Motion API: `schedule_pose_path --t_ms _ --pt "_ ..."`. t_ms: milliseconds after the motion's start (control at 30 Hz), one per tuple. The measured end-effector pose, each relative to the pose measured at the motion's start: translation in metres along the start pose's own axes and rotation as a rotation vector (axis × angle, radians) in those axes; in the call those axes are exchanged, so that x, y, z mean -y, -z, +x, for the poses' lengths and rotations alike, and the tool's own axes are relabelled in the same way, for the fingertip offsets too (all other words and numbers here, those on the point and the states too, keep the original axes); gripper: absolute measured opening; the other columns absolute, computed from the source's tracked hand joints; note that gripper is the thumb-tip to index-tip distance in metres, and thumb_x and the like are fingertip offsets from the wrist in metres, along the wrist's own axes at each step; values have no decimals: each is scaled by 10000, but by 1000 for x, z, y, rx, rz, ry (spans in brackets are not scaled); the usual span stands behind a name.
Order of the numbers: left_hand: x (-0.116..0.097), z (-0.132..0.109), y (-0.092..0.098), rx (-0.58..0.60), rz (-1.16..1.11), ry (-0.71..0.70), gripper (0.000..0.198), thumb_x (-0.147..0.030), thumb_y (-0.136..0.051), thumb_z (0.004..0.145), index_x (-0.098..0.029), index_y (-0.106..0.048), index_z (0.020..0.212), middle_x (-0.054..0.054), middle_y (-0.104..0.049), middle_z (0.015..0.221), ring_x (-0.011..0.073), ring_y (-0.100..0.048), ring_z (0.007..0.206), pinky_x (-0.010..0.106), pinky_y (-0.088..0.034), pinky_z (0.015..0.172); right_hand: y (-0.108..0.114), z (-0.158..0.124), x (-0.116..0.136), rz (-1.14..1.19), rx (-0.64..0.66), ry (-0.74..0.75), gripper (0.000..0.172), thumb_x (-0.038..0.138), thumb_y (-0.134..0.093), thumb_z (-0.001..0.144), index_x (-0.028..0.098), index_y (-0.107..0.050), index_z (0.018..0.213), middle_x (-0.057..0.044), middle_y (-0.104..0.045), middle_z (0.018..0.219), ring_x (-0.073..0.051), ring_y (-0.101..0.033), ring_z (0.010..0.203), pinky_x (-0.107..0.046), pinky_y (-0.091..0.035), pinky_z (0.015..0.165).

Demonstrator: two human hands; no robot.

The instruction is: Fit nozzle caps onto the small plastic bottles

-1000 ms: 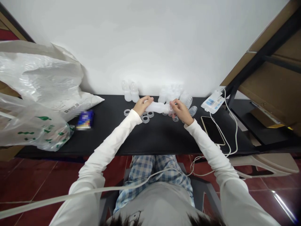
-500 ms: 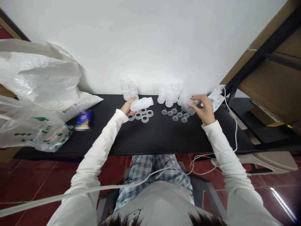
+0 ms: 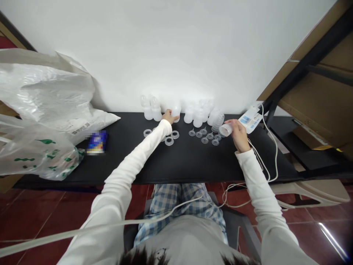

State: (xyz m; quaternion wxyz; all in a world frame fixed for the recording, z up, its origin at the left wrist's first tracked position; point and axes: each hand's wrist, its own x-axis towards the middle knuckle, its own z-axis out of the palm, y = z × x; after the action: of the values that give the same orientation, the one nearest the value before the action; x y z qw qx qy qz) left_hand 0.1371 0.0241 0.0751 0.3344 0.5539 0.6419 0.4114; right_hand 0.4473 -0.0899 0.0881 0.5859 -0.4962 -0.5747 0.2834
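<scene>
My left hand point(image 3: 169, 117) reaches to the back of the table, its fingers closed around a white plastic bottle point(image 3: 175, 109) that stands upright near the wall. My right hand point(image 3: 239, 133) grips a clear plastic bottle cap point(image 3: 225, 130), tilted with its round open end toward the left. Below my left wrist lie several translucent screw rings point(image 3: 169, 141), partly hidden by the sleeve. Several clear silicone nipples point(image 3: 204, 140) are spread left of my right hand. Behind them stand more white bottles point(image 3: 198, 118) and clear domed caps point(image 3: 219, 119).
Two bottles with domed tops point(image 3: 156, 110) stand at the back left. White and clear plastic bags point(image 3: 41, 88) and a blue packet point(image 3: 97, 142) occupy the table's left. A printed card point(image 3: 249, 119) and a white cable point(image 3: 271, 129) lie at right, beside the black rack point(image 3: 275, 95).
My left hand has moved right and away from me, and the bottle it carried tilted is now upright. My right hand has turned the clear cap and brought it slightly lower.
</scene>
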Motion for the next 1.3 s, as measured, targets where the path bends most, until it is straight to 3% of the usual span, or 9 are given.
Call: schedule_pose_path --t_ms 167,333,467,533,633,833,967,1100,1300 --pt "-23 20 -35 -14 118 114 535 -135 -849 630 -115 -507 1041 337 -530 1350 412 -521 1294 494 -416 1032 -10 -6 7 -14 33 -6 469 681 -528 867 230 -648 817 8 -593 687 -128 -535 568 -259 -451 479" --pt "-29 17 -36 36 86 112 407 -137 -747 754 -73 -525 1090 310 -589 1279 364 -556 1276 440 -424 1009 -27 -6 16 79 65 -96 494 725 -500 855 241 -520 760 43 -496 572 -110 -434 423 -263 -351 380" --pt "-25 -27 -28 -51 -84 -89 380 -141 -695 800 -121 -542 1147 243 -542 1352 275 -594 1185 398 -473 985 -50 -5 24 23 16 -79 494 740 -474 862 263 -404 756 70 -411 519 -101 -381 387 -264 -309 380" --pt "-26 -62 -27 69 -208 -211 209 -290 -571 919 -163 -594 1084 148 -648 1176 208 -660 960 379 -522 879 -66 -5 27 3 -16 -77 497 747 -466 860 269 -376 758 76 -382 521 -101 -368 390 -268 -304 385" --pt "-30 -109 -26 310 -369 -409 307 -467 -569 914 -177 -658 958 79 -693 1047 174 -647 930 303 -509 829 -93 -7 31 -8 -66 -71 502 755 -434 862 265 -384 769 78 -374 554 -101 -392 423 -270 -348 423" --pt "-35 -137 -23 134 -534 -420 336 -498 -667 842 -184 -595 747 -7 -606 746 123 -559 735 256 -456 766 -125 -19 40 -159 -176 95 444 657 -370 936 248 -396 765 57 -404 611 -123 -474 555 -280 -426 579" --pt "-33 -137 -22 173 -795 -291 366 -418 -684 851 -191 -482 647 -45 -487 622 94 -477 620 231 -431 661 -127 -26 37 -387 -201 286 378 541 -367 976 233 -474 785 8 -488 636 -161 -531 586 -305 -428 601" --pt "-34 -136 -15 229 -953 -97 406 -306 -673 855 -182 -414 569 -51 -424 552 74 -434 546 209 -399 580 -116 -23 24 -617 -22 579 383 538 -443 946 220 -541 756 -11 -530 601 -154 -527 558 -292 -411 562" --pt "-30 -127 2 318 -820 115 382 -204 -693 764 -168 -426 493 -63 -382 470 52 -400 454 192 -339 479 -96 -19 20 -806 409 886 330 541 -533 939 231 -631 882 -56 -690 795 -158 -609 683 -287 -489 608"
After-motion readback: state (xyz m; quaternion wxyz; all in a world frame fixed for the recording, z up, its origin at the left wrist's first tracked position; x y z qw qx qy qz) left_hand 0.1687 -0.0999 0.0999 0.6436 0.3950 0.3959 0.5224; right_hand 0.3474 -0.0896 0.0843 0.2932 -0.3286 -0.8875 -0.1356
